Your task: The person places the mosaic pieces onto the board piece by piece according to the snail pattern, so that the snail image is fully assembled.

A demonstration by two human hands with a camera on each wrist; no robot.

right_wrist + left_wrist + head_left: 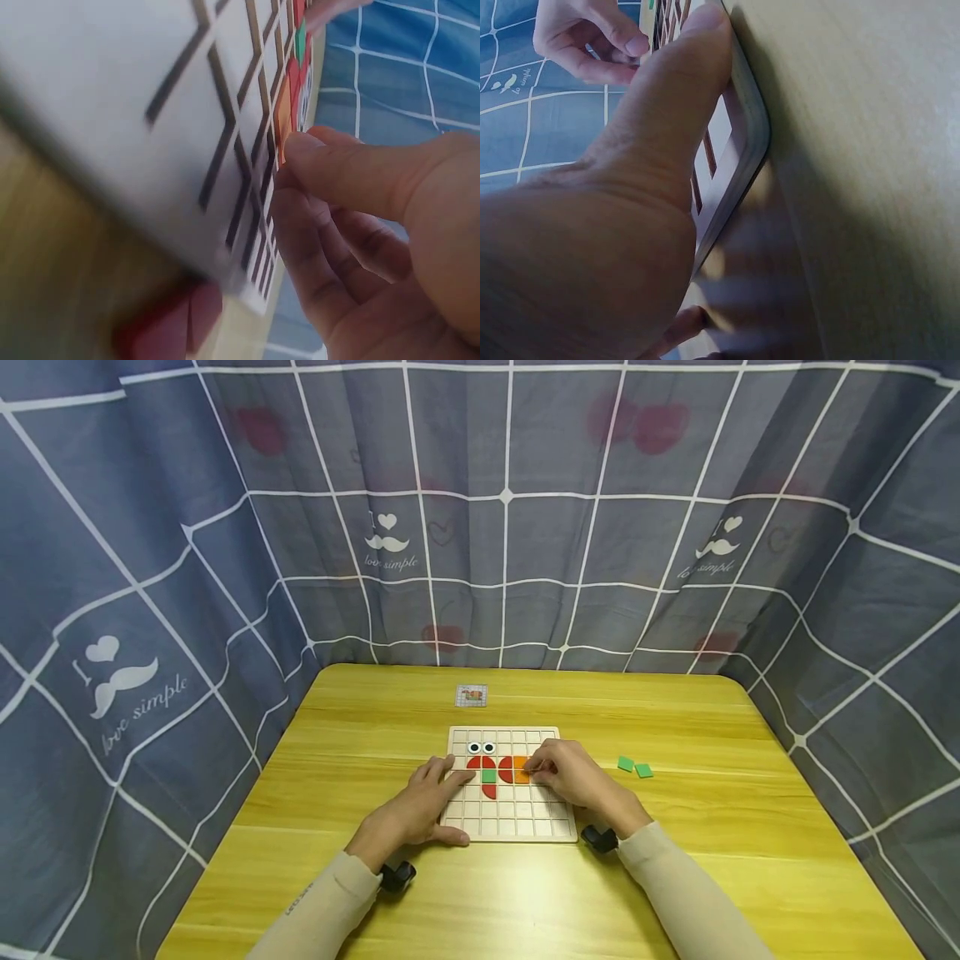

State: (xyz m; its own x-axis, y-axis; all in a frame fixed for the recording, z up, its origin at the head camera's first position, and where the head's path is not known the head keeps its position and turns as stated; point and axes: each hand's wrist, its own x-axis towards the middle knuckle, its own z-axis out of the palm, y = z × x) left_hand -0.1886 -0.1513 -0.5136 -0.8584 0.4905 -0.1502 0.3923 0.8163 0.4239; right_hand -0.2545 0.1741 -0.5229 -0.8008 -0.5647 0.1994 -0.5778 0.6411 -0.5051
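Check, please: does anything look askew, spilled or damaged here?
Nothing looks spilled or damaged. Two green tiles lie loose on the table, right of the board, slightly askew to each other; that looks a little untidy.

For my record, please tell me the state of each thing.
Grid board, flat on table, partly filled
Eye pieces, side by side on board
Red pieces, on board
Orange pieces, on board
Green square, on board
Loose green squares, off board
Blurred red object, off board
Picture card, face up
Left hand, resting on board
Right hand, fingers curled beside orange pieces, grip unclear
Curtain, hanging
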